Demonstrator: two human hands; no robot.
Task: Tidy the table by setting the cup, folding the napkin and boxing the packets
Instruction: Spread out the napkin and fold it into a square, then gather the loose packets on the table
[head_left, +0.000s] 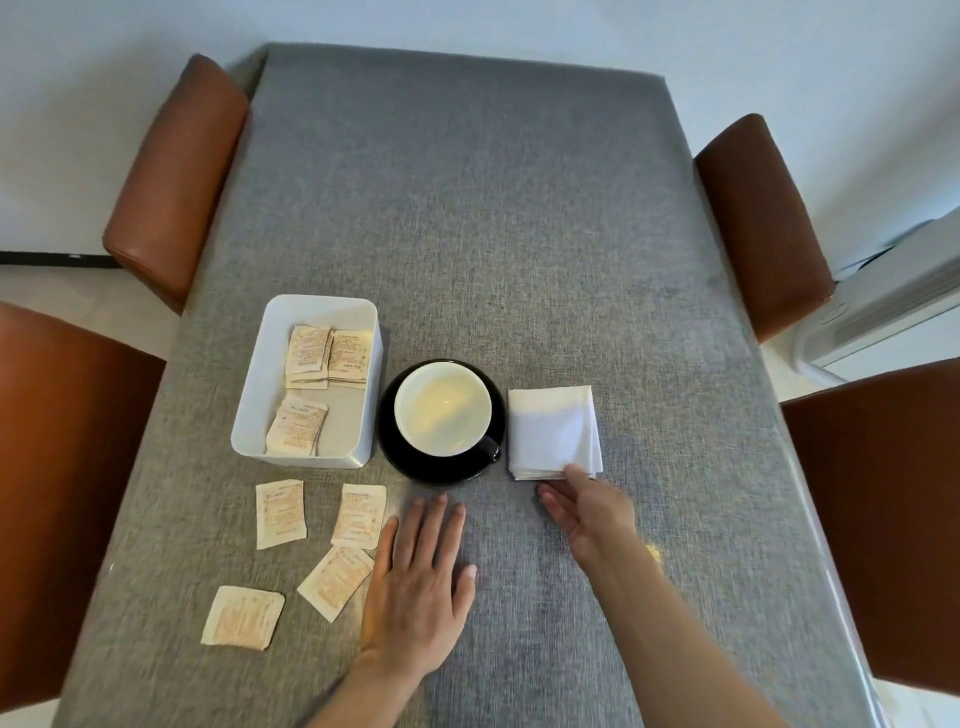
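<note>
A black cup (442, 408) with a white inside stands on a black saucer (397, 460) in the middle of the table. To its right lies a white napkin (553, 431), folded into a square. A white box (322, 304) left of the saucer holds several beige packets (309, 356). Several more packets (279, 513) lie loose on the cloth in front of the box. My left hand (415, 587) rests flat on the table, fingers apart, beside the loose packets. My right hand (587, 512) is at the napkin's near edge, thumb tip on it, fingers spread.
A grey cloth (493, 208) covers the table. Brown leather chairs stand at the far left (176, 171), far right (758, 218), near left (62, 493) and near right (883, 519). A white appliance (893, 312) sits on the floor at the right.
</note>
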